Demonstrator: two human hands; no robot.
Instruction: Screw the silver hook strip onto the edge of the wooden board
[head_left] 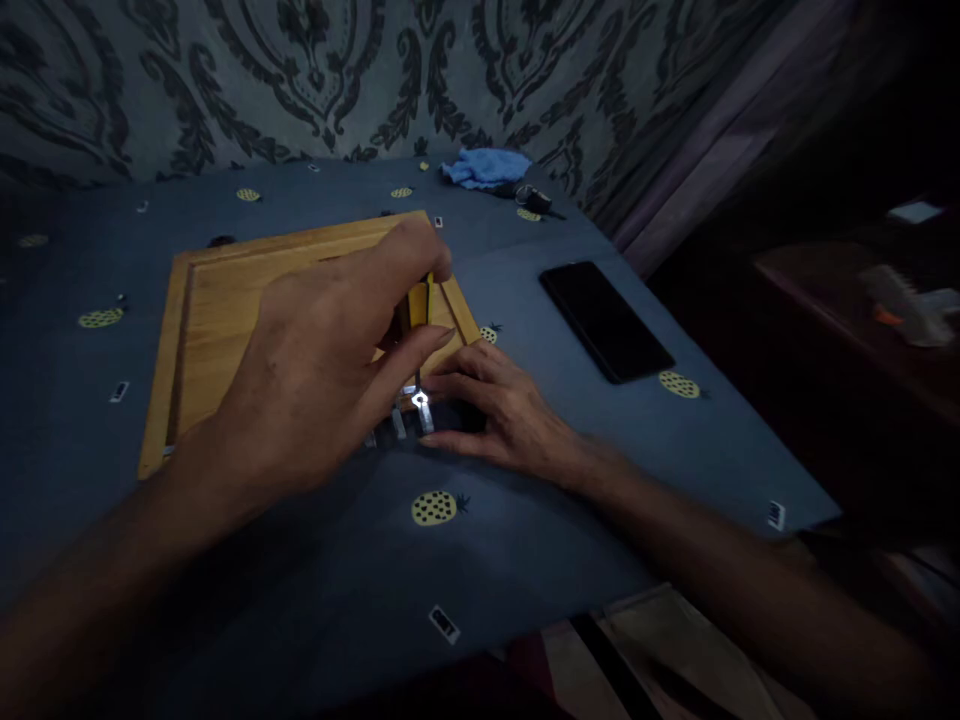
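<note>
My left hand [330, 360] is raised over the near right corner of a wooden board [217, 320], its thumb and fingers pinched on a thin yellow-handled tool [420, 305] that stands upright. The tool's metal tip reaches down to a small shiny metal piece [420, 400] at the board's edge. My right hand [495, 410] lies on the blue cloth just right of that piece, fingers curled and pressed around small dark and metal parts that I cannot make out.
A black phone [604, 320] lies flat to the right of the board. A crumpled blue rag [486, 166] and dark keys [534, 197] sit at the far edge by the patterned wall. The blue pineapple-print cloth [525, 540] ends at a drop on the right.
</note>
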